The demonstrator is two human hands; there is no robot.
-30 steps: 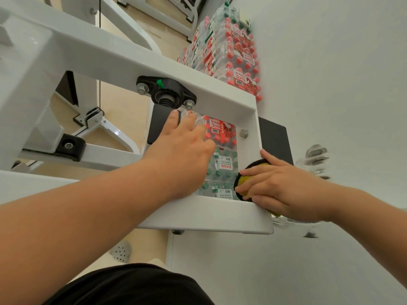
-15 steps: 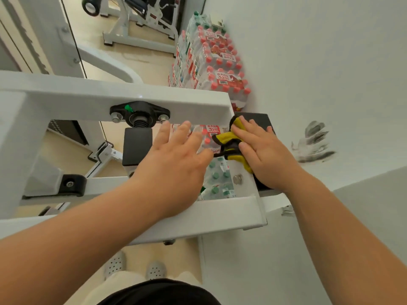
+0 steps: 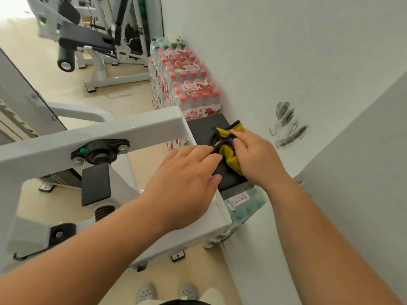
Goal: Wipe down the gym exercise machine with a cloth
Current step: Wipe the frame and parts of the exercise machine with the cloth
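While a black rectangular pad [image 3: 204,128] is touched by the flat left hand [image 3: 185,186], a yellow black-edged cloth [image 3: 229,155] is gripped upon it by the right hand [image 3: 257,159].

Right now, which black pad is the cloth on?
The wall-side pad, where the right hand holds the cloth. The left pad, below the bolted mount, has nothing touching it.

The pad [image 3: 202,128] is hemmed in: wall [image 3: 297,51] close on its right, frame [image 3: 132,130] along its left, bottles [image 3: 193,95] stacked just beyond. I see open room only above it (my right hand [image 3: 257,159] and cloth [image 3: 230,158] fill its middle, my left hand [image 3: 187,186] its near-left corner).
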